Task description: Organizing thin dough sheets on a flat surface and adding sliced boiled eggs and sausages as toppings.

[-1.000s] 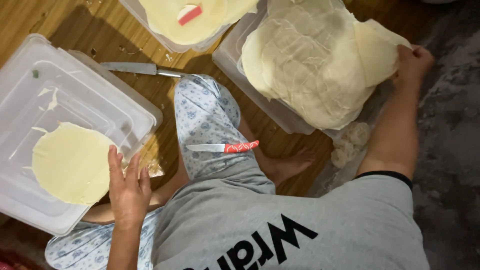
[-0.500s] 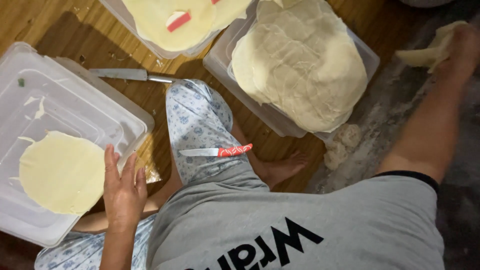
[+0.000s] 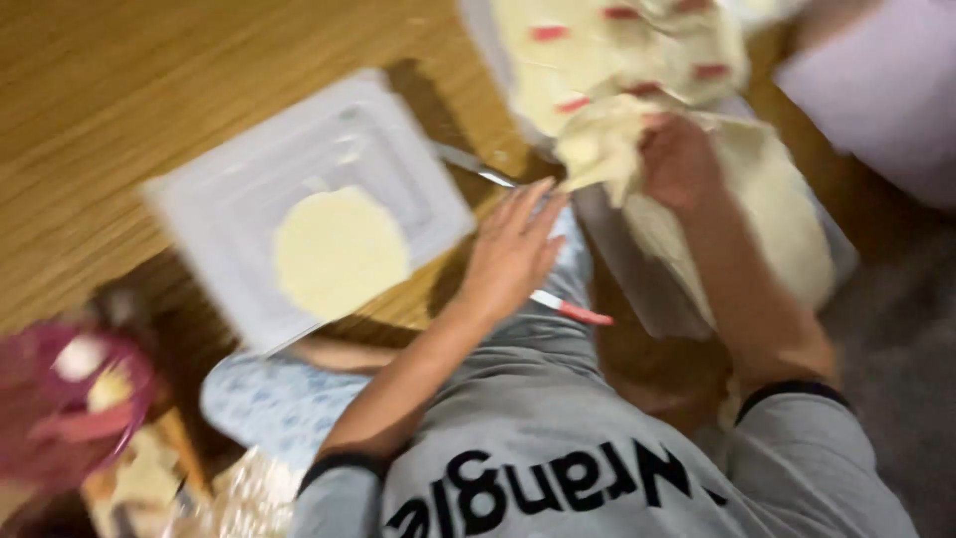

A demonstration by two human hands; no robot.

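Our right hand [image 3: 679, 159] is clamped on a limp sheet of dough [image 3: 597, 149], which hangs crumpled from the fingers toward 9 o'clock. The sheet sits above the edge of the dough stack [image 3: 772, 214] in the tub at 2 o'clock. Our left hand [image 3: 510, 251] is open, fingers spread and pointing toward 1 o'clock, holding nothing; it hovers over our knee, just beside the lid [image 3: 249, 179]. The two hands are apart, the dough sheet's loose end near our left fingertips. The lid lies flat on the wooden floor [image 3: 119, 90] at 10 o'clock and carries one round disc [image 3: 339, 251] of dough. A red-handled knife [image 3: 573, 311] rests on our leg just below the left hand, and a second knife [image 3: 473, 164] lies on the floor between the lid and the tub. At 12 o'clock another tray [image 3: 488, 30] holds dough with red pieces on it. The whole view is blurred.
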